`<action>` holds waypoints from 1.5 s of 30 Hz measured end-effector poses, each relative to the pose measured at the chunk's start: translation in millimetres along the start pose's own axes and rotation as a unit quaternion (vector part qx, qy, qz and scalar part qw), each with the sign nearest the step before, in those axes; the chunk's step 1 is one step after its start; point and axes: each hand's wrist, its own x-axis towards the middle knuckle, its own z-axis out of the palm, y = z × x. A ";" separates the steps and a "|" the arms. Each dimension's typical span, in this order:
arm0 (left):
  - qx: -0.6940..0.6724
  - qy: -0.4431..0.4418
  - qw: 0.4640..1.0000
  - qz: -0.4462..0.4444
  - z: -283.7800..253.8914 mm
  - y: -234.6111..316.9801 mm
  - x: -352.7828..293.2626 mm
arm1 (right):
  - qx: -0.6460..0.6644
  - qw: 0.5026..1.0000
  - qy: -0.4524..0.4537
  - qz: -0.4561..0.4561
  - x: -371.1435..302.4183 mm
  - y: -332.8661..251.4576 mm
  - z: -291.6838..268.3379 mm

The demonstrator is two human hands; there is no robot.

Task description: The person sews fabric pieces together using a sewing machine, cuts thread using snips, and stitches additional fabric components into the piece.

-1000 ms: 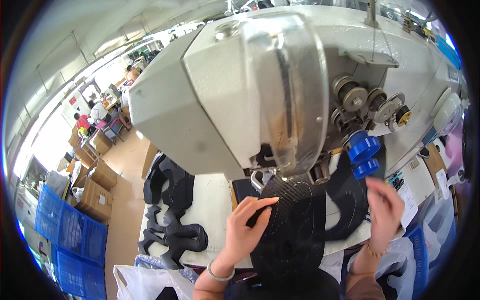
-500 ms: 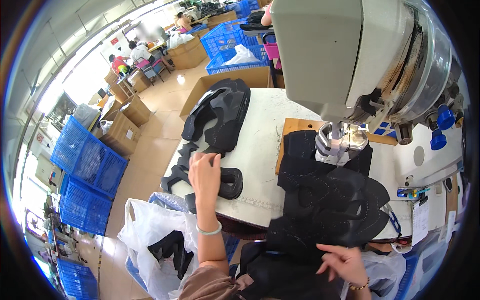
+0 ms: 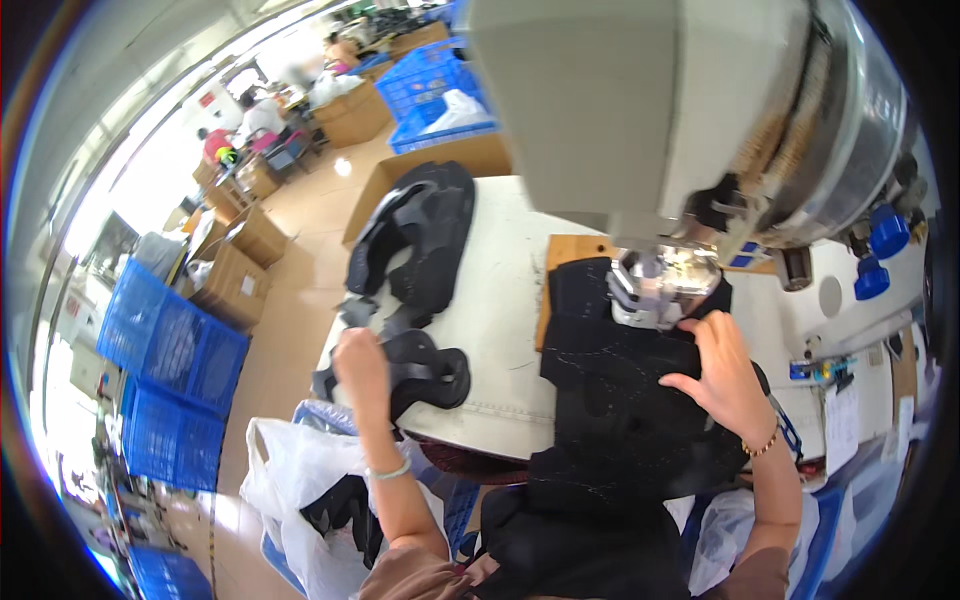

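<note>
My left hand (image 3: pixel 362 362) is closed with its fingers curled above dark curved cut pieces (image 3: pixel 425 370) at the left edge of the white table. Whether it grips one of them is hidden. Over a large black fabric sheet (image 3: pixel 620 400) marked with light stitch lines, my right hand (image 3: pixel 725 380) is open, thumb and fingers apart. Its fingertips come close to the metal presser assembly (image 3: pixel 660 285) of a sewing machine (image 3: pixel 600 110). The far end of the sheet lies beneath that assembly, and the near end hangs toward my lap.
A stack of black shaped pieces (image 3: pixel 440 240) lies farther back on the white table (image 3: pixel 500 330). White plastic bags (image 3: pixel 290 470) hang below its left edge. Blue crates (image 3: pixel 180 350) and cardboard boxes (image 3: pixel 235 285) stand on the floor; several people sit farther off.
My right hand has moved up from the lower edge to the machine's presser. My left hand has shifted left, nearer the table's edge. The black sheet now looks flatter.
</note>
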 end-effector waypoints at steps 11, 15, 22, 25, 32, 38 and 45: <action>-0.717 -0.487 0.484 -0.123 -130.5 210.9 -52.0 | 0.271 0.955 -0.088 0.078 11.7 21.7 -7.3; -0.774 -0.476 0.395 -0.134 -107.0 264.1 -85.9 | 0.271 0.957 -0.103 0.025 10.4 37.8 -4.9; -0.839 -0.360 0.401 -0.075 -129.8 212.3 -68.3 | 0.302 0.947 -0.094 0.049 7.4 41.1 -5.3; -0.938 -0.251 0.235 -0.042 -127.5 180.4 -60.9 | 0.292 0.948 -0.114 0.057 7.0 42.3 -6.2; -0.749 -0.466 0.466 -0.072 -134.1 229.2 -45.6 | 0.271 0.958 -0.092 0.033 6.2 48.2 1.9; -0.698 -0.445 0.559 -0.054 -79.3 261.2 -71.1 | 0.306 0.945 -0.109 0.027 7.4 42.7 -4.1; -0.598 -0.422 0.681 -0.016 -79.8 261.9 -66.9 | 0.332 0.940 -0.064 0.039 7.7 34.9 -5.7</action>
